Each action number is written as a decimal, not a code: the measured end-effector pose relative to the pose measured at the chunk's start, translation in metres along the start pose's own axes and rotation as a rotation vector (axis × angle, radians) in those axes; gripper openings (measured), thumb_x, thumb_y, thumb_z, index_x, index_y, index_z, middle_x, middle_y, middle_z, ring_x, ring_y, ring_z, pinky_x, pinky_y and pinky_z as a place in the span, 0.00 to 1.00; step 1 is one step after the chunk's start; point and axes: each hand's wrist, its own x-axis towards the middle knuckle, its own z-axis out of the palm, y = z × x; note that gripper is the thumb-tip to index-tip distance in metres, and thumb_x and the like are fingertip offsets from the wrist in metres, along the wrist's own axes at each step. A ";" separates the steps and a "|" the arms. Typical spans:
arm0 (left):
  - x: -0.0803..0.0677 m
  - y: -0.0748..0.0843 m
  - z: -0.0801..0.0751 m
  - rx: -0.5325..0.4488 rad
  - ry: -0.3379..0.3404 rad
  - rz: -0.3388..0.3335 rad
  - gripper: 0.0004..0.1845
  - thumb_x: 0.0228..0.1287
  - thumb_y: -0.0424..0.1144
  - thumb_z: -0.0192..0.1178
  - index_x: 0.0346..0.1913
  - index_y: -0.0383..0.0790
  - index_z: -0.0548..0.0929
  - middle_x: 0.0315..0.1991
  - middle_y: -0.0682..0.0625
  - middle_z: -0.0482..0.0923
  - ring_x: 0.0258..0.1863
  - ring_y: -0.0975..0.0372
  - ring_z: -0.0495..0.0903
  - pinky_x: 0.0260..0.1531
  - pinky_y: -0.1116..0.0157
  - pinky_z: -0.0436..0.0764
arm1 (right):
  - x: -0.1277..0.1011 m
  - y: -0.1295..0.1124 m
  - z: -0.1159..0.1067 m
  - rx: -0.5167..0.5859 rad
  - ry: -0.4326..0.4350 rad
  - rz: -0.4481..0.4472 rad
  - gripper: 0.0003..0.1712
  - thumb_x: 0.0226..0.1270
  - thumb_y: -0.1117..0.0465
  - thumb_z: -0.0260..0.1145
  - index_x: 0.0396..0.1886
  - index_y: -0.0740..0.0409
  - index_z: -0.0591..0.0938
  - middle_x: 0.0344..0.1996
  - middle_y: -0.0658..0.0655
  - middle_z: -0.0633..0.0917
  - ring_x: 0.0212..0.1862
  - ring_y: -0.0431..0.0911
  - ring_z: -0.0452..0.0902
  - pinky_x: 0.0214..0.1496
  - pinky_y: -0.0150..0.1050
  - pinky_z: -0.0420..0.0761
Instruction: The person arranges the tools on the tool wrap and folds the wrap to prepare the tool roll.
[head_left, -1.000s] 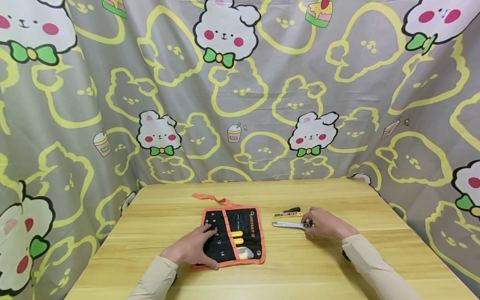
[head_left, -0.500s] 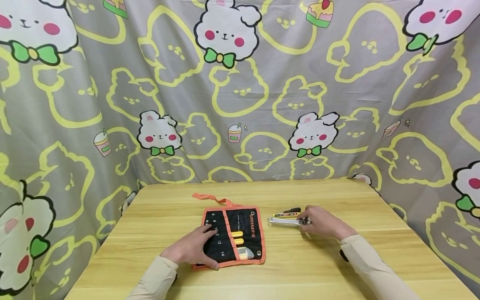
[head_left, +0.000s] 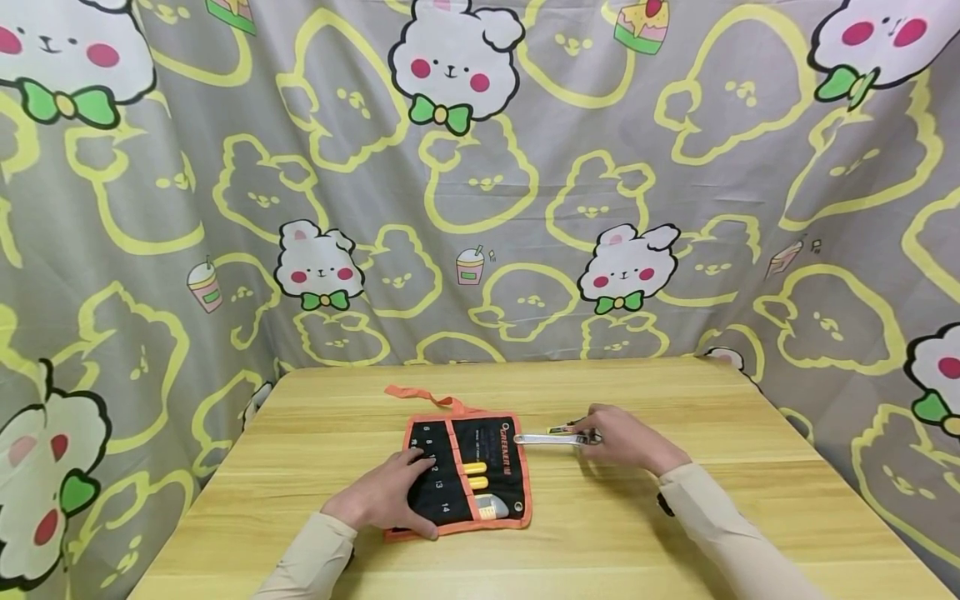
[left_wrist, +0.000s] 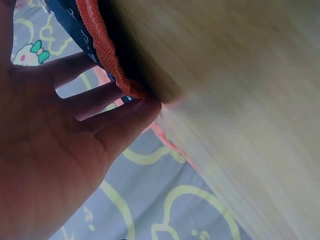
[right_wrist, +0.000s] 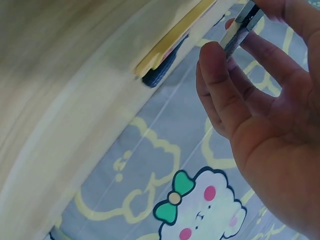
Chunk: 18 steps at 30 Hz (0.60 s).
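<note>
Wrench [head_left: 551, 438] steel is pinched at its near end between the thumb and fingers [right_wrist: 216, 75] of the right hand [head_left: 626, 439], with the shaft reaching out leftward from the fingertips toward the right edge of the tool roll [head_left: 467, 471]. The far end of the wrench is seen just beside the roll's orange border. A yellow-and-black tool [head_left: 564, 428] is seen just beyond the wrench, partly hidden behind the fingers. The left hand [head_left: 382, 497] is laid flat on the roll with its fingers [head_left: 416, 458] straight, spread over the numbered pockets and gripping nothing; yellow handles [head_left: 474, 475] are seen tucked in the pockets just right of those fingers.

The whole layout on the wooden surface [head_left: 675, 533] is given only by the head view. In the right wrist view the pinch itself is shown from below, with the metal bar held between thumb tip and fingers. In the left wrist view the orange hem of the roll is shown touching the fingertips at the surface.
</note>
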 end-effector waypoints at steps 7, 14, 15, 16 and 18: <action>-0.001 0.000 -0.001 -0.005 -0.006 -0.002 0.56 0.43 0.67 0.78 0.74 0.41 0.72 0.76 0.36 0.62 0.74 0.41 0.64 0.66 0.40 0.71 | 0.015 -0.016 0.003 -0.005 -0.020 -0.021 0.16 0.59 0.63 0.74 0.47 0.61 0.90 0.31 0.52 0.79 0.30 0.39 0.68 0.32 0.34 0.71; -0.001 -0.001 0.001 -0.001 0.002 -0.004 0.57 0.42 0.68 0.78 0.73 0.41 0.73 0.75 0.37 0.63 0.73 0.41 0.64 0.66 0.40 0.71 | 0.029 -0.027 0.011 -0.006 -0.032 -0.030 0.15 0.59 0.62 0.75 0.46 0.60 0.91 0.33 0.52 0.80 0.32 0.39 0.70 0.35 0.35 0.74; -0.001 -0.001 0.001 -0.001 0.002 -0.003 0.57 0.42 0.68 0.78 0.73 0.41 0.73 0.75 0.37 0.63 0.73 0.41 0.64 0.66 0.41 0.71 | 0.031 -0.029 0.012 -0.005 -0.034 -0.028 0.15 0.59 0.62 0.75 0.46 0.60 0.91 0.33 0.52 0.80 0.32 0.39 0.70 0.34 0.35 0.74; 0.000 -0.001 0.001 -0.002 0.003 -0.004 0.57 0.42 0.68 0.78 0.73 0.41 0.73 0.75 0.37 0.63 0.73 0.42 0.64 0.66 0.41 0.71 | 0.032 -0.031 0.013 -0.002 -0.037 -0.029 0.14 0.60 0.62 0.75 0.46 0.60 0.91 0.33 0.52 0.80 0.32 0.40 0.70 0.34 0.35 0.74; 0.000 -0.001 0.001 -0.003 0.002 -0.004 0.56 0.42 0.68 0.78 0.73 0.41 0.73 0.76 0.37 0.63 0.74 0.42 0.64 0.66 0.41 0.71 | 0.035 -0.035 0.015 0.002 -0.042 -0.030 0.14 0.60 0.62 0.75 0.45 0.60 0.91 0.32 0.52 0.79 0.31 0.40 0.69 0.33 0.35 0.74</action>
